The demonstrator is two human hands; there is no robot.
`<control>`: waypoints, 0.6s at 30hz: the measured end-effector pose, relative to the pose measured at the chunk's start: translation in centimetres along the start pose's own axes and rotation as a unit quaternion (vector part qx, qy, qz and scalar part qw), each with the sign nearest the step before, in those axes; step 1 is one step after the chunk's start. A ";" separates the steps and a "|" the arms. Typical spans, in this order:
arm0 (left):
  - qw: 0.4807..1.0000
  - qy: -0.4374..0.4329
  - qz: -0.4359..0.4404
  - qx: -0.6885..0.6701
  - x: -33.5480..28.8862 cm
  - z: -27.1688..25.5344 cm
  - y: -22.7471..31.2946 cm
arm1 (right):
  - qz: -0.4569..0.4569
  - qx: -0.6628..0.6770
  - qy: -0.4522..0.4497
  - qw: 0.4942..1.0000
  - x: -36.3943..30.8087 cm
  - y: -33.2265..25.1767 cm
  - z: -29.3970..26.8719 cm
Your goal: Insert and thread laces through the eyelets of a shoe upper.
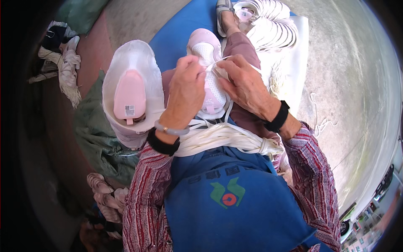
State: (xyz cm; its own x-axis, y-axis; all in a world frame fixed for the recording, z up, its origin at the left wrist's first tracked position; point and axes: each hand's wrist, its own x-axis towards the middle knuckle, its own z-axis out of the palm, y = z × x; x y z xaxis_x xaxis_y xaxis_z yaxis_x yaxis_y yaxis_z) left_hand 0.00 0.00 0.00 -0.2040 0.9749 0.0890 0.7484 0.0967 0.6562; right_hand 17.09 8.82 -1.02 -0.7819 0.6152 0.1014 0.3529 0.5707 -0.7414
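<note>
A pink and white shoe upper (202,50) lies over my lap, its toe pointing away and its pink tongue (212,103) toward me. My left hand (187,86) is closed at its left side, fingertips blurred, apparently pinching a white shoelace (215,64). At the right side my right hand (245,82) curls with thumb and forefinger together on the same lace. Part of the upper is hidden behind my fingers. A bundle of white shoelaces (222,138) rests across my lap, below the upper.
To the left stands a white-lined shoe upper (136,54) with a pink tongue. Nested uppers (275,31) lie at the far right on a white sheet (299,54). More shoes (107,195) sit at lower left, beside green cloth (100,130). A loose lace (321,124) is on the floor.
</note>
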 end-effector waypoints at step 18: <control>0.999 0.025 -0.005 -0.037 -1.8 -1.7 -2.1 | 0.017 0.380 -0.192 0.905 0.2 -7.8 -1.8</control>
State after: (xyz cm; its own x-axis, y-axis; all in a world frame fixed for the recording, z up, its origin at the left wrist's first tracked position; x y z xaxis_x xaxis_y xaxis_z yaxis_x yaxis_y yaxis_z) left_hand -2.25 -2.29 -0.29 -0.2445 0.9623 0.1190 0.6974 0.0892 0.7111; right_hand 15.13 5.47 5.94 -0.9496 0.3079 -0.0589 0.0379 -0.0739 -0.9965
